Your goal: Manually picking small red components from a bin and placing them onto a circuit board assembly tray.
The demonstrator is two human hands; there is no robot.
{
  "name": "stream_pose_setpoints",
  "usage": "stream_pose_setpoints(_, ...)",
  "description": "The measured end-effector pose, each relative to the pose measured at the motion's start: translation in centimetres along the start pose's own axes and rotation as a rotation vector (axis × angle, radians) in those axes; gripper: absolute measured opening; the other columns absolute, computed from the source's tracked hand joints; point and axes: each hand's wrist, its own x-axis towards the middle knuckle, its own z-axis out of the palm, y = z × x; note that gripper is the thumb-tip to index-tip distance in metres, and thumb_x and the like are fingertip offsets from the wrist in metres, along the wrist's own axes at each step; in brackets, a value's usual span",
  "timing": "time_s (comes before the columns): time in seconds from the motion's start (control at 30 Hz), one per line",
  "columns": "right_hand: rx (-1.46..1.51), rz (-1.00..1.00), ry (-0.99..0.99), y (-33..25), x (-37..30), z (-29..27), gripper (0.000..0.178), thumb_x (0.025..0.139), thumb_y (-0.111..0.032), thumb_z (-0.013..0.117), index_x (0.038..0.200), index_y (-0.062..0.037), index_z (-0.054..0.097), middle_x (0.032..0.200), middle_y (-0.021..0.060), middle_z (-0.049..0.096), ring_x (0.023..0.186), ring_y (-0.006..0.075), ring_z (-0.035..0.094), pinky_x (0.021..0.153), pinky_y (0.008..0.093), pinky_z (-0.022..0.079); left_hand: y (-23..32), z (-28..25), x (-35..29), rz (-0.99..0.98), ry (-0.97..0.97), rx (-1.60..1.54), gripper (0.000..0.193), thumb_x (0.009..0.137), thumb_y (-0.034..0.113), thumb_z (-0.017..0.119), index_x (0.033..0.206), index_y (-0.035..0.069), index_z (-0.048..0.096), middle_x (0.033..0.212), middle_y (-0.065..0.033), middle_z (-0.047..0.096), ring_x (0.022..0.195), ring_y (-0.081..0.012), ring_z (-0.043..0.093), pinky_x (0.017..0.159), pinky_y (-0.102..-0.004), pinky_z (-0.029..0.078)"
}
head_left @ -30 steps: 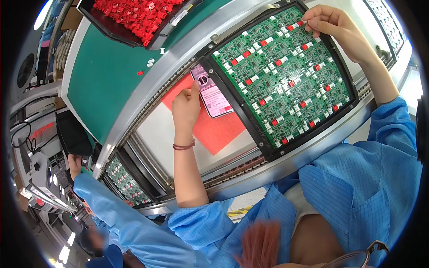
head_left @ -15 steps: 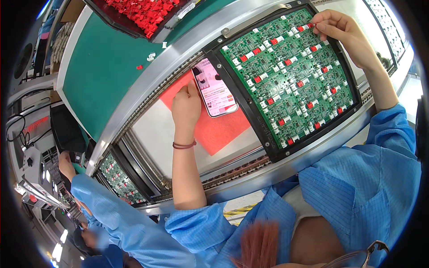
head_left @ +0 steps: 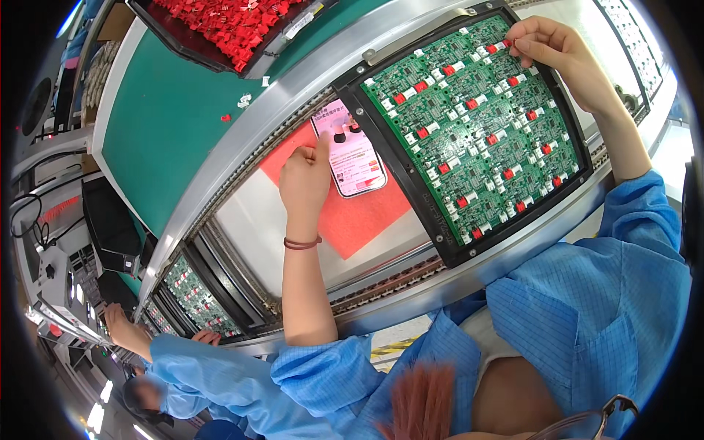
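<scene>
My left hand [head_left: 304,182] is beside a smartphone [head_left: 357,167] with a lit pink screen. One digit stretches over the phone's left edge; the other fingers are curled, with nothing held. The phone lies on a red sheet [head_left: 370,226]. To its right, a black frame [head_left: 402,167] carries a panel of green circuit boards [head_left: 456,134] dotted with red and white connectors. At the panel's far right corner, my right hand [head_left: 551,50] has its thumb and forefinger pinched on a small red connector [head_left: 507,44]. The fingertips partly cover it.
A black bin [head_left: 253,64] of red connectors stands on the green work surface [head_left: 172,110], near loose white connectors [head_left: 245,100] and a red one [head_left: 226,117]. Metal conveyor rails border the frames. Another framed panel [head_left: 196,293] and a co-worker's hand [head_left: 126,330] are at the left.
On the phone, the screen picture has shifted, and my left hand's extended digit has moved slightly. My right hand stays at the same corner. The co-worker's hand has moved nearer the lower left.
</scene>
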Motion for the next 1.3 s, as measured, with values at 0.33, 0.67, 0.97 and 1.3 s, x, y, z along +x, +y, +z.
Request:
stream_pose_setpoints(0.33, -0.04, -0.019, -0.008, 0.3, 0.3, 0.0, 0.021, 0.092, -0.022, 0.054, 0.102, -0.0048, 0.06, 0.092, 0.0019, 0.06, 0.084, 0.0072, 0.054, 0.079, 0.021, 0.044, -2.9, -1.3, 1.2, -0.143, -0.286, -0.424, 0.032, 0.091, 0.028, 0.051, 0.082, -0.002, 0.059, 0.07, -0.0076, 0.06, 0.063, -0.0164, 0.057, 0.061, -0.0297, 0.047)
stream_pose_setpoints(0.67, -0.02, -0.048, 0.047, -0.4, 0.0, 1.0, 0.019, 0.091, -0.02, 0.055, 0.1, -0.0041, 0.061, 0.089, 0.0017, 0.06, 0.081, 0.0069, 0.054, 0.076, 0.0196, 0.043, -1.0, -1.3, -0.1, 0.09, -0.307, -0.157, 0.025, 0.086, 0.023, 0.06, 0.09, -0.002, 0.054, 0.071, -0.0027, 0.057, 0.064, -0.0111, 0.054, 0.06, -0.0253, 0.046)
stream_pose_setpoints(0.97, 0.205, 0.127, 0.057, -2.6, 0.2, 1.3, 0.015, 0.087, -0.006, 0.058, 0.099, 0.0023, 0.06, 0.086, 0.0045, 0.065, 0.073, 0.0085, 0.06, 0.067, 0.0195, 0.048, -2.0, -1.6, 0.9, -0.13, -0.33, -0.455, 0.033, 0.086, 0.031, 0.061, 0.088, -0.001, 0.055, 0.069, -0.0032, 0.056, 0.061, -0.0093, 0.052, 0.059, -0.0239, 0.044)
stream_pose_setpoints(1.3, 0.388, 0.056, -0.026, -1.4, 0.2, -0.2, 0.016, 0.087, -0.006, 0.059, 0.101, 0.0024, 0.06, 0.089, 0.0076, 0.065, 0.076, 0.01, 0.061, 0.07, 0.019, 0.049, 0.1, -1.4, 0.1, 0.1, -0.309, -0.063, 0.028, 0.085, 0.025, 0.064, 0.088, -0.001, 0.054, 0.071, -0.0032, 0.056, 0.061, -0.0104, 0.055, 0.054, -0.0233, 0.045)
